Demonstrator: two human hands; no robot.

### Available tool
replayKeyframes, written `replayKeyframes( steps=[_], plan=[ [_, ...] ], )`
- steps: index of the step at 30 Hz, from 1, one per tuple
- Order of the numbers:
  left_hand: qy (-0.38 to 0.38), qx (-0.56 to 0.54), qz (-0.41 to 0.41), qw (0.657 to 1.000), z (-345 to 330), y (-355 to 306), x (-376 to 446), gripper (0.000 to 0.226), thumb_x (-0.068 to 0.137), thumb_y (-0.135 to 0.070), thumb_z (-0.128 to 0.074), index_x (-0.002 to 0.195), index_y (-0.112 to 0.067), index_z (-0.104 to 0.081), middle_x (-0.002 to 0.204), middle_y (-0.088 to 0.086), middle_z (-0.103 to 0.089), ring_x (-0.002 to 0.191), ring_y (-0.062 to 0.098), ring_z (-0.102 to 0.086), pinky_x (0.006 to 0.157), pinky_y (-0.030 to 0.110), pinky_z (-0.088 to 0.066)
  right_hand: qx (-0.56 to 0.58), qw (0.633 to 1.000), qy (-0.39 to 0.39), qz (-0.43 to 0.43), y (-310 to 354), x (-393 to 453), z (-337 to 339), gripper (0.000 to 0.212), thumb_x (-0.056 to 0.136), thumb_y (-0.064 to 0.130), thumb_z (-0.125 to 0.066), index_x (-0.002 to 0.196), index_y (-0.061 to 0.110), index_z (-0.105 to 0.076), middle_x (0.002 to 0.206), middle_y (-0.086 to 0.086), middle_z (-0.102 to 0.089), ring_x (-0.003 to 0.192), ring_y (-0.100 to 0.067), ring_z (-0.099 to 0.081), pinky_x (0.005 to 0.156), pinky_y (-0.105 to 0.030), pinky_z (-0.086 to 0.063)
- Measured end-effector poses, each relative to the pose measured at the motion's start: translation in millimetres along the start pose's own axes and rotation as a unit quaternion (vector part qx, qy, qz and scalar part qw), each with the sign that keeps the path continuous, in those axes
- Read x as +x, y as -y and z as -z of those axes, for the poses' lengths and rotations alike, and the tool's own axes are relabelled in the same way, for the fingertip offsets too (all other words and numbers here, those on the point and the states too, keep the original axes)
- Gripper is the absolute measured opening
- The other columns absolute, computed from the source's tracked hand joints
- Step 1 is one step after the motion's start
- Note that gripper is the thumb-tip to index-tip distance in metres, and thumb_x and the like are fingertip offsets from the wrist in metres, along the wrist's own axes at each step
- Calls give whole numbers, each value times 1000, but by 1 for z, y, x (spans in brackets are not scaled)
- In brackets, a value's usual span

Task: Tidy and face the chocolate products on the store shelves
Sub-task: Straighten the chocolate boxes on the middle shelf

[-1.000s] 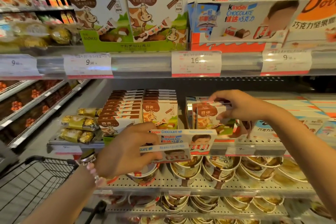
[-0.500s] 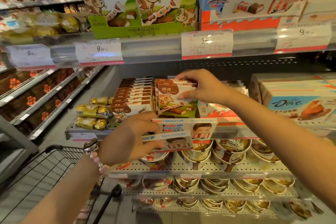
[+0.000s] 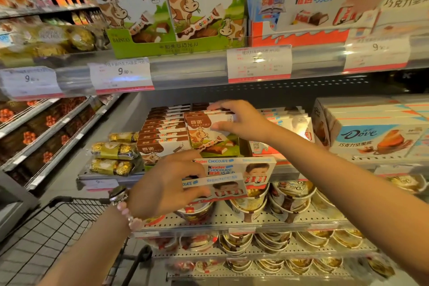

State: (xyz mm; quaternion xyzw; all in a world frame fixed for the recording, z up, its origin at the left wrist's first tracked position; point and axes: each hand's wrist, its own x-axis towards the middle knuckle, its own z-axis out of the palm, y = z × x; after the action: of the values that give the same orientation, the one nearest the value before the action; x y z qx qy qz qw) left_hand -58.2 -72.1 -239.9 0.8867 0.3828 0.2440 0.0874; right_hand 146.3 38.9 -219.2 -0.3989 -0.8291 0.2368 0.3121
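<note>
Two Kinder boxes (image 3: 234,176) in hand; two gold-wrapped packs (image 3: 113,158) at shelf front; four price tags (image 3: 258,64) above.

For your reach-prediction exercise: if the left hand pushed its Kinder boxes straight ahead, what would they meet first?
Probably the shelf edge below the cow box. The left hand holds two Kinder boxes level with it, though depth is unclear.
</note>
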Motion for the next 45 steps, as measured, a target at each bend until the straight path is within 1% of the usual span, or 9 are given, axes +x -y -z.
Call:
replayKeyframes(
  steps=[4, 13, 21, 25, 28, 32, 38, 42, 45],
  plan=[
    [10, -8, 6, 1000, 0, 0, 0, 28, 75, -54, -61, 77, -27, -69, 89, -16, -57, 81, 3, -57, 65, 29, -50, -9, 1000, -5, -6, 1, -4, -6, 45, 87, 26, -66, 128, 15, -54, 136, -4, -53, 123, -16, -50, 96, -28, -46],
    [41, -34, 32, 998, 5, 7, -4, 37, 72, -59, -56, 82, -27, -71, 94, -21, -55, 91, 1, -54, 72, 23, -49, 4, 998, -51, -46, -5, -1, -17, 39, 90, 30, -62, 127, 17, -56, 136, -3, -53, 123, -17, -50, 88, -22, -45],
    [63, -31, 37, 997, 9, 13, -8, 42, 72, -60, -54, 82, -24, -72, 90, -15, -56, 87, 3, -53, 69, 28, -48, -278, 958, -62, 25, -13, -20, -28, 48, 88, 42, -60, 131, 24, -55, 134, 0, -50, 123, -19, -39, 100, -33, -30],
    [69, -43, 33, 996, 10, 13, -6, 42, 70, -62, -55, 82, -25, -72, 90, -13, -57, 88, 8, -53, 70, 32, -46, -117, 990, -82, -13, 11, -43, -11, 46, 95, 36, -51, 138, 20, -45, 136, -1, -49, 124, -13, -43, 103, -32, -38],
    [64, -50, 43, 996, 5, 12, -1, 47, 66, -65, -53, 80, -24, -71, 95, -8, -60, 96, 9, -48, 75, 30, -41, 11, 999, 11, -30, 32, -68, 12, 36, 96, 34, -49, 128, 18, -55, 118, 6, -62, 103, 2, -56, 89, -16, -46],
    [65, -59, 30, 996, -7, 7, 12, 37, 68, -63, -58, 73, -27, -68, 85, -16, -56, 84, 3, -52, 68, 33, -47, -70, 982, 172, -14, 41, -94, 24, 36, 91, 30, -60, 125, 18, -60, 108, 10, -65, 89, -10, -63, 74, -26, -51],
    [108, -66, 32, 991, -24, -18, 36, 40, 67, -63, -62, 79, -26, -69, 91, -15, -55, 89, 2, -52, 73, 33, -48, -113, 976, 186, -28, 28, -110, 47, 31, 94, 13, -55, 125, 14, -61, 112, 11, -64, 90, 8, -58, 76, -10, -46],
    [116, -66, 28, 991, -32, -35, 57, 45, 65, -67, -57, 81, -27, -69, 94, -19, -53, 93, 0, -51, 75, 30, -50, -148, 966, 209, -29, 18, -118, 65, 33, 91, 14, -58, 124, 18, -61, 114, 8, -66, 95, -8, -61, 82, -30, -49],
    [62, -112, 43, 991, -39, -47, 74, 22, 68, -51, -72, 69, -29, -68, 106, -27, -49, 104, -4, -47, 82, 17, -47, -210, 964, 162, -29, 3, -125, 87, 24, 93, 19, -55, 116, 21, -62, 103, 1, -67, 91, -14, -61, 80, -34, -50]
  ],
)
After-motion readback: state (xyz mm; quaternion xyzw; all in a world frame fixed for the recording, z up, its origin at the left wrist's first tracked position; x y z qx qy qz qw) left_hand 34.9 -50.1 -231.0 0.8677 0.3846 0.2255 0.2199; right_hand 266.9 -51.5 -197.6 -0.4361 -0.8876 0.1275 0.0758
